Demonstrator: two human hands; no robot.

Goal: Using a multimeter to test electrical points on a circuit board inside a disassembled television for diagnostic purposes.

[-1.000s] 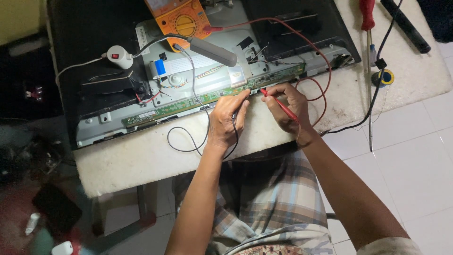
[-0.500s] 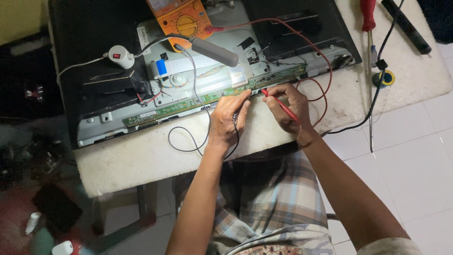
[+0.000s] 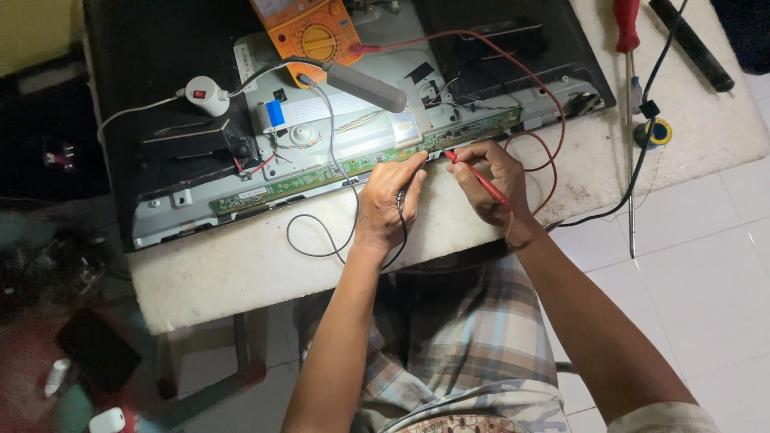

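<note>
Compared with the two earlier views: no shift in either hand, probe or lead; contact held steady on the board, which reads as a measurement in progress.

Right hand [image 3: 496, 183]: fingers closed pen-fashion around red probe [image 3: 479, 176], tip at 10 o'clock touching green strip board [image 3: 365, 161]. Left hand [image 3: 388, 205]: fingers curled shut over black probe [image 3: 399, 200], fingertips pressed to the board edge; probe tip hidden, contact point cannot be told. Black lead [image 3: 321, 240] looped at 8 o'clock from left hand; red lead [image 3: 553, 128] arcing up to orange meter [image 3: 317, 36] at 12 o'clock.

Board located along the lower edge of an opened flat panel [image 3: 160, 96], back removed, lying flat. Grey cylindrical tool [image 3: 365, 87] on the metal chassis; white switch [image 3: 206, 95] with cord at 10 o'clock.

Surface: pale foam slab [image 3: 241, 273], stained, on a small stand. At 2 o'clock: red-handled screwdriver [image 3: 626, 48], solder reel [image 3: 656, 132]. Floor: white tiles [image 3: 706, 273] at 4 o'clock; dim clutter at 8 o'clock.
</note>
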